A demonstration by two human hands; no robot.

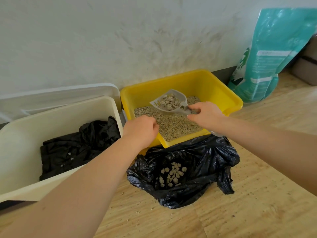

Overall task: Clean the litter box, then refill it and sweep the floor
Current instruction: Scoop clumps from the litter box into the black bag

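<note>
We're on a wood floor (240,212) strewn with grains, by a white wall (103,40): right hand (205,115) grips the loaded scoop (171,102) over the yellow box (214,86), left hand (140,129) curled on its rim, bag (197,160) open in front.

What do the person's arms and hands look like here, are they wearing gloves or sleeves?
No gloves and no sleeves show. Both forearms are bare right up to the frame's edge, and the left hand and right hand are bare too. No watch, ring, bracelet or marking is visible on either wrist or on the fingers that show.
</note>
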